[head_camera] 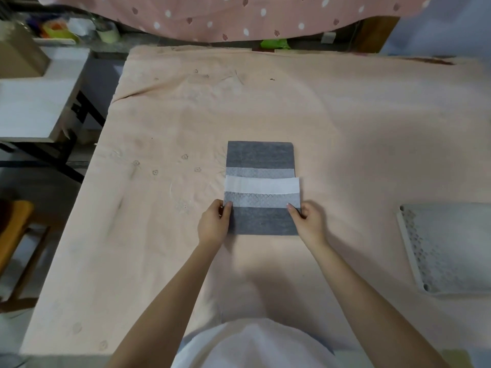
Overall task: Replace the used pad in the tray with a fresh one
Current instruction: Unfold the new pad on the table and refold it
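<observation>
The thumbs are lying on top of the folded pad [261, 187] while the remaining fingers are curling under its side edges, so each hand is pinching one side of the near flap, probably to open it evenly. The left hand [214, 224] is taking the left edge and the right hand [308, 220] the right. The pad, grey with a white band, is lying flat in the middle of the peach-covered worktop [345, 123], which is giving it room to spread. The perforated tray [449, 248] is waiting well apart at the right, seemingly ready for the pad.
</observation>
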A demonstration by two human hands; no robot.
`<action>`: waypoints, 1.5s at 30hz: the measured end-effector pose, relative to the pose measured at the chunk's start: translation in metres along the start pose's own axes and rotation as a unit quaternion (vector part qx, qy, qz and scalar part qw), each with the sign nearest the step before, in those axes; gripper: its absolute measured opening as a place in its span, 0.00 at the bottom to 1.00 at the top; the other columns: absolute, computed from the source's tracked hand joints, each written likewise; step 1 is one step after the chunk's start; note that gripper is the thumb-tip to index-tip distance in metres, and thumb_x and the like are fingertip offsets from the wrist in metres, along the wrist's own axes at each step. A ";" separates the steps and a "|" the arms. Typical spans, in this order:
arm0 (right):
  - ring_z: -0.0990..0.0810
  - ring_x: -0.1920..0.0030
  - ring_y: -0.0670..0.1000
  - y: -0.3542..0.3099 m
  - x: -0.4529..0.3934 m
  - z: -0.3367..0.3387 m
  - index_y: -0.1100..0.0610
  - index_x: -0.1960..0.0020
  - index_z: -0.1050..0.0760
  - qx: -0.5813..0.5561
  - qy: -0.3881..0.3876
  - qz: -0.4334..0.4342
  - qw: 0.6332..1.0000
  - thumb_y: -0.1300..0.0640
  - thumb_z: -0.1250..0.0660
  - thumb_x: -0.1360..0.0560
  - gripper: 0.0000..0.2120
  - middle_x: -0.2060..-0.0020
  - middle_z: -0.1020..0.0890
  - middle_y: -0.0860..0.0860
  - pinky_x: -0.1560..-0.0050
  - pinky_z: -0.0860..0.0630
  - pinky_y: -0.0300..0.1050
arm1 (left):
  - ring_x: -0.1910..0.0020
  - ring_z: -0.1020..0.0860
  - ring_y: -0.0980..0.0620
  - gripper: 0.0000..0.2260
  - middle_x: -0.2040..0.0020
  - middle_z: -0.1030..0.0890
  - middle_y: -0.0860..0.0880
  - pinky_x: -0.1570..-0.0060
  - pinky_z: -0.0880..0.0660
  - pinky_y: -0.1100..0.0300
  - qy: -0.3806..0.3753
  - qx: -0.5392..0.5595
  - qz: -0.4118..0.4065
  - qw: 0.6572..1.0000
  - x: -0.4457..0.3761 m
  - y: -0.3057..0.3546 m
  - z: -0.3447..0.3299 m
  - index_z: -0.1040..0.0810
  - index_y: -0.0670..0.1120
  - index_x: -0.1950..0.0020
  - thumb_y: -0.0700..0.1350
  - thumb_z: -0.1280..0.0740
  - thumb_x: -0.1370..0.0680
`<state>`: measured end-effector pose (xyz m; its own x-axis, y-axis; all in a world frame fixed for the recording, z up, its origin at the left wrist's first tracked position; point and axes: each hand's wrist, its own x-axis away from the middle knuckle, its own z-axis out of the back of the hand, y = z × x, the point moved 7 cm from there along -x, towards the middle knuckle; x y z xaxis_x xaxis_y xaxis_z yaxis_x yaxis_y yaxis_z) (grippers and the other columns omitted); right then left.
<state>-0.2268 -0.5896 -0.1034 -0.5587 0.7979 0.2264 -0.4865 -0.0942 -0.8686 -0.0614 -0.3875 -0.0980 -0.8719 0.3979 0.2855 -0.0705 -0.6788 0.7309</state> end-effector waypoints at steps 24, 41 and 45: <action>0.23 0.66 0.55 -0.007 -0.001 -0.005 0.63 0.51 0.29 0.202 0.070 0.039 0.976 0.54 0.28 0.28 0.15 0.65 0.20 0.55 0.66 0.35 0.41 | 0.26 0.40 0.42 0.24 0.26 0.36 0.44 0.28 0.43 0.41 -0.031 -0.361 -0.294 0.884 0.003 0.040 -0.069 0.35 0.46 0.26 0.55 0.51 0.19; 0.49 0.23 0.55 -0.055 0.006 -0.089 0.63 0.24 0.44 0.477 -0.061 0.244 0.842 0.51 0.57 0.18 0.26 0.24 0.45 0.57 0.24 0.51 0.53 | 0.25 0.42 0.42 0.24 0.25 0.38 0.43 0.29 0.43 0.39 -0.042 -0.330 -0.314 0.889 -0.001 0.034 -0.073 0.38 0.45 0.25 0.51 0.53 0.19; 0.49 0.23 0.54 -0.033 -0.002 -0.086 0.63 0.24 0.47 0.480 -0.067 0.215 0.848 0.50 0.59 0.18 0.27 0.24 0.46 0.57 0.24 0.50 0.52 | 0.26 0.40 0.41 0.23 0.26 0.37 0.42 0.29 0.44 0.39 -0.026 -0.331 -0.317 0.889 -0.001 0.034 -0.073 0.36 0.45 0.26 0.51 0.50 0.19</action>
<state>-0.1518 -0.5364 -0.1134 -0.8636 0.4971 0.0841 -0.5041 -0.8524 -0.1387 -0.0983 -0.4556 -0.1185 -0.5332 0.8459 -0.0117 -0.8236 -0.5159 0.2358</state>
